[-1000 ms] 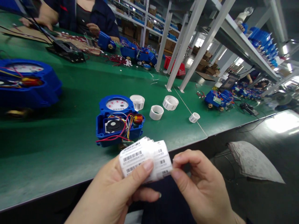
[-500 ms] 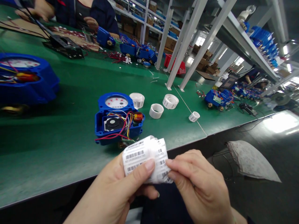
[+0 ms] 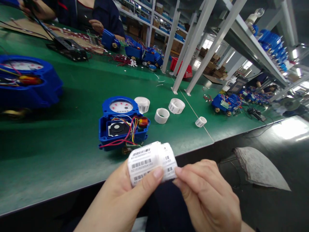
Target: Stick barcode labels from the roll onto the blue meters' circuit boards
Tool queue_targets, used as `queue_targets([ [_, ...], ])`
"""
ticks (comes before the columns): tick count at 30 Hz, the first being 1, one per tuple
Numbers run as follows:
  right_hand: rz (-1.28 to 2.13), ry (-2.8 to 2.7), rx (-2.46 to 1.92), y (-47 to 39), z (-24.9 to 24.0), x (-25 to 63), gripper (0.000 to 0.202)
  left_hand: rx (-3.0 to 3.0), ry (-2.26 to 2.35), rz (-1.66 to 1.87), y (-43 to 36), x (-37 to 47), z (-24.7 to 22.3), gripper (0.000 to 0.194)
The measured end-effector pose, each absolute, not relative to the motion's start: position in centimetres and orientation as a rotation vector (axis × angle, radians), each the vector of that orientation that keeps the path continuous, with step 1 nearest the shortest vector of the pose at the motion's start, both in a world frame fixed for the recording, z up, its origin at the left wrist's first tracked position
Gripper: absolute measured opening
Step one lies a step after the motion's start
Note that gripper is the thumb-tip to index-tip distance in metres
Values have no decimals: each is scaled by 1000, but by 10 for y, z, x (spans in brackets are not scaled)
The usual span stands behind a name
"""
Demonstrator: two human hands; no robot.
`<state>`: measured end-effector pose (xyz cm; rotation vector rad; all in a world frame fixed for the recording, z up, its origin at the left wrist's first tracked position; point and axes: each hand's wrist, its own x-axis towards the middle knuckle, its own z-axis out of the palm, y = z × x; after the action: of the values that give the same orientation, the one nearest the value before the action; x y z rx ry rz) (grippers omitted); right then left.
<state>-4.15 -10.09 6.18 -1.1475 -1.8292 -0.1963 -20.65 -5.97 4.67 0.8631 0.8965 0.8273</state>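
A white roll of barcode labels (image 3: 145, 161) is wrapped in my left hand (image 3: 125, 193), the thumb pressed on its face. The fingertips of my right hand (image 3: 207, 190) pinch the roll's right edge. Just beyond the roll stands an open blue housing (image 3: 106, 130) with coloured wires, a black round part and an orange-red component. Beside it on the green table (image 3: 79, 158) are a label roll (image 3: 143, 105), a plain white roll (image 3: 162, 116), another label roll (image 3: 176, 106) and a small roll (image 3: 201, 121).
A larger blue housing (image 3: 48, 87) sits at the left. Across the table a person (image 3: 103, 16) handles a blue part near a black stand (image 3: 69, 48). Metal posts (image 3: 187, 54) rise from the table, with more blue units (image 3: 225, 103) to the right.
My right hand has shifted slightly right and down, its fingertips still at the roll's edge. The labels on the right side of the roll now lie flatter and the fingers beneath are hidden.
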Motion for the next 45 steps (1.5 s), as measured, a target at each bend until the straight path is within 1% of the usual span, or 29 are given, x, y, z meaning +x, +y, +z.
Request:
queue_targets([
  [4,-197,-1814,-1138,-101,59,-42,14,931,904,809,-59,-206,46,48],
  [10,-261,-1768,-1123,-101,53,-43,13,911,910,859,-61,-205,36,43],
  [17,-540,-1705,-1244,-102,40,-47,17,760,885,882,-62,-196,39,34],
  [22,-636,-1732,-1268,-103,34,-46,15,666,879,887,-63,-190,50,30],
  [25,-630,-1740,-1254,-102,33,-44,12,639,870,879,-61,-187,53,38],
  [29,-585,-1682,-1263,-100,34,-43,10,637,859,884,-59,-182,54,57],
  [32,-557,-1630,-1331,-99,34,-44,9,642,844,903,-57,-176,53,62],
  [41,-617,-1516,-1525,-104,35,-29,9,571,785,953,-47,-160,51,49],
  [43,-599,-1509,-1552,-106,38,-19,8,641,812,944,-43,-159,47,45],
  [45,-522,-1452,-1524,-107,39,-9,7,882,856,914,-38,-158,40,39],
])
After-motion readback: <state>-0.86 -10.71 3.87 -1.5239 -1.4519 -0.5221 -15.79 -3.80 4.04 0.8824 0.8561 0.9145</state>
